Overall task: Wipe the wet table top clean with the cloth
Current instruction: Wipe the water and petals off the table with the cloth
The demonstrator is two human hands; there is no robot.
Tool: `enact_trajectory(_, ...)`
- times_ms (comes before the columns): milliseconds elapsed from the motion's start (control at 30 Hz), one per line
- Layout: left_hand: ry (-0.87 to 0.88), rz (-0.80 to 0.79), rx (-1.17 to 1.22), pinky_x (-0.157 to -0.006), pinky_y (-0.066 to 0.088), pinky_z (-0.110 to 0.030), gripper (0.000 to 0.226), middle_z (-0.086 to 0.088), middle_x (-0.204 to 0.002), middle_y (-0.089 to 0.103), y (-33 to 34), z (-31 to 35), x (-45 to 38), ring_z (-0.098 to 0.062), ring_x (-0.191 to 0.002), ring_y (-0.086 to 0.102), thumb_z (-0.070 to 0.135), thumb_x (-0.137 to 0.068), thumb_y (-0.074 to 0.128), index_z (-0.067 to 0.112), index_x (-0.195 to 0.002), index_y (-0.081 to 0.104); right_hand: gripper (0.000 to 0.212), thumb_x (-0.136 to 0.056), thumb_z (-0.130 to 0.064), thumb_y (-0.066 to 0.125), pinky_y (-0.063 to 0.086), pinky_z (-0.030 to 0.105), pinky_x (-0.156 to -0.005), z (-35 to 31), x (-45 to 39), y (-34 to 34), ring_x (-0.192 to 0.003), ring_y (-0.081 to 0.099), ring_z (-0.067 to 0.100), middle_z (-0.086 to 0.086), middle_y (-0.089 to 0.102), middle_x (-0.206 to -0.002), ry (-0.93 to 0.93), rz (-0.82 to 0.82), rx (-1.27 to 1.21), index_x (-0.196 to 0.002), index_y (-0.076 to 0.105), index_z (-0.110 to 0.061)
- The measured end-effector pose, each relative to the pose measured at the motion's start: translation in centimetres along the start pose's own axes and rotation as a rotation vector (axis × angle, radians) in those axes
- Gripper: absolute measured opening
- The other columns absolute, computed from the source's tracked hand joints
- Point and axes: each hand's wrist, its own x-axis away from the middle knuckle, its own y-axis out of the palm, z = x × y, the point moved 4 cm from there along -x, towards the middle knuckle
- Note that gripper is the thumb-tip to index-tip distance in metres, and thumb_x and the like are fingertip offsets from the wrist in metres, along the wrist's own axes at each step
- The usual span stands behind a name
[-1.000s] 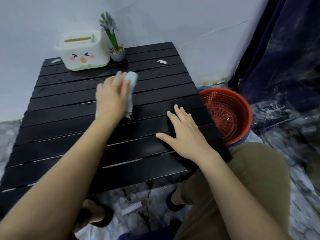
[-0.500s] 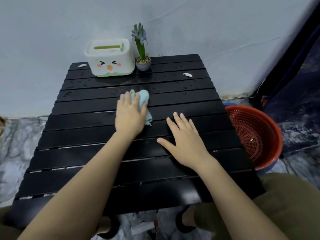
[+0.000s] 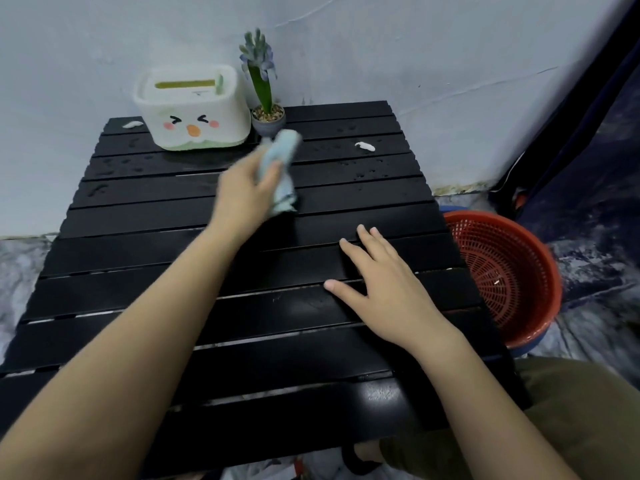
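A black slatted table top (image 3: 145, 258) fills the middle of the view, with water drops on its far slats. My left hand (image 3: 247, 192) presses a bunched light blue cloth (image 3: 281, 168) onto the far middle slats, just in front of the plant pot; hand and cloth are blurred by motion. My right hand (image 3: 388, 289) lies flat and open on the slats at the near right, holding nothing.
A white tissue box with a cartoon face (image 3: 190, 109) and a small potted plant (image 3: 266, 112) stand at the table's far edge by the wall. Two white scraps (image 3: 364, 146) (image 3: 132, 124) lie on the far slats. A red mesh basket (image 3: 505, 271) sits on the floor at the right.
My left hand has pushed the cloth farther away and to the right, up close to the plant pot. My right hand has stayed flat in place.
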Motion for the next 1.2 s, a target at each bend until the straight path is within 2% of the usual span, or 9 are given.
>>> enact_trajectory(67, -0.118, 0.156, -0.222, -0.091, 0.048, -0.038, 0.042, -0.010, -0.119, 0.072, -4.2, -3.9, 0.4, -0.030, -0.111, 0.064, 0.047, -0.097, 0.048, 0.022, -0.127, 0.064, 0.071, -0.095, -0.061, 0.047, 0.012, 0.035, -0.121, 0.2, -0.2, -0.1, -0.152, -0.005, 0.010, -0.003, 0.007, -0.167, 0.015, 0.002, -0.007, -0.155, 0.028, -0.028)
enact_trajectory(133, -0.288, 0.125, -0.485, -0.110, 0.036, -0.047, 0.063, -0.019, -0.141, 0.055, -6.5, -7.6, 1.5, -0.038, -0.132, 0.047, 0.058, -0.096, 0.036, 0.014, -0.139, 0.049, 0.071, -0.095, -0.061, 0.047, 0.012, 0.035, -0.122, 0.0, -0.3, -0.1, -0.152, -0.005, 0.010, -0.003, 0.007, -0.167, 0.025, 0.010, -0.014, -0.155, 0.029, -0.027)
enact_trajectory(233, -0.263, 0.083, -0.743, -0.126, 0.011, -0.047, 0.084, -0.023, -0.163, 0.024, -5.2, -9.9, 2.4, -0.039, -0.151, 0.018, 0.066, -0.095, 0.026, 0.008, -0.157, 0.025, 0.072, -0.095, -0.061, 0.045, 0.008, 0.033, -0.122, -0.3, -0.2, 0.2, -0.152, -0.007, 0.011, -0.002, 0.004, -0.167, 0.033, 0.009, -0.008, -0.156, 0.026, -0.027)
enact_trajectory(500, 0.061, -0.082, -0.679, -0.107, 0.038, -0.048, 0.067, -0.027, -0.145, 0.051, 3.8, -1.5, -0.1, -0.045, -0.124, 0.050, 0.042, -0.090, 0.030, 0.003, -0.138, 0.054, 0.071, -0.096, -0.061, 0.044, 0.006, 0.031, -0.123, -0.2, -0.3, -0.1, -0.152, -0.008, 0.009, -0.004, 0.004, -0.167, 0.028, 0.018, -0.020, -0.156, 0.026, -0.028)
enact_trajectory(800, 0.446, -0.400, -0.614, -0.121, 0.024, -0.045, 0.081, -0.018, -0.158, 0.039, 12.0, 4.2, -2.3, -0.042, -0.143, 0.036, 0.055, -0.088, 0.015, 0.012, -0.151, 0.042, 0.071, -0.097, -0.061, 0.041, -0.003, 0.026, -0.119, 0.0, -0.5, 0.2, -0.151, -0.012, 0.009, -0.003, -0.001, -0.167, 0.010, 0.031, -0.001, -0.157, 0.021, -0.028)
enact_trajectory(933, 0.587, -0.504, -0.506, -0.121, 0.027, -0.047, 0.069, -0.012, -0.158, 0.040, 13.9, 5.2, -2.9, -0.037, -0.145, 0.036, 0.051, -0.094, 0.026, 0.017, -0.151, 0.043, 0.071, -0.097, -0.062, 0.041, -0.003, 0.026, -0.119, 0.0, -0.6, 0.3, -0.151, -0.013, 0.010, -0.003, 0.000, -0.167, 0.010, 0.029, 0.000, -0.157, 0.021, -0.028)
enact_trajectory(1000, 0.661, -0.539, -0.439, -0.122, 0.022, -0.037, 0.057, -0.008, -0.159, 0.041, 13.7, 5.7, -2.9, -0.031, -0.145, 0.037, 0.042, -0.099, 0.037, 0.019, -0.150, 0.045, 0.071, -0.097, -0.062, 0.041, -0.002, 0.027, -0.120, 0.1, -0.6, 0.4, -0.151, -0.012, 0.010, -0.002, 0.001, -0.167, 0.006, 0.031, 0.000, -0.156, 0.022, -0.028)
enact_trajectory(1100, 0.679, -0.520, -0.258, -0.105, 0.027, -0.019, 0.040, -0.001, -0.138, 0.062, 12.7, 6.5, -2.3, -0.024, -0.124, 0.050, 0.026, -0.100, 0.052, 0.022, -0.139, 0.058, 0.070, -0.096, -0.062, 0.042, 0.004, 0.030, -0.122, 0.2, -0.6, 0.3, -0.152, -0.009, 0.010, -0.003, 0.005, -0.167, -0.001, 0.039, -0.008, -0.155, 0.026, -0.028)
enact_trajectory(1200, 0.495, -0.492, -0.027, -0.078, 0.045, -0.025, 0.021, 0.025, -0.081, 0.066, 11.1, 6.5, -1.7, -0.003, -0.080, 0.055, 0.026, -0.099, 0.053, 0.033, -0.111, 0.070, 0.065, -0.096, -0.059, 0.046, 0.011, 0.031, -0.123, 0.2, -0.8, -0.1, -0.152, -0.002, 0.009, -0.004, 0.013, -0.165, 0.003, 0.048, -0.033, -0.152, 0.035, -0.028)
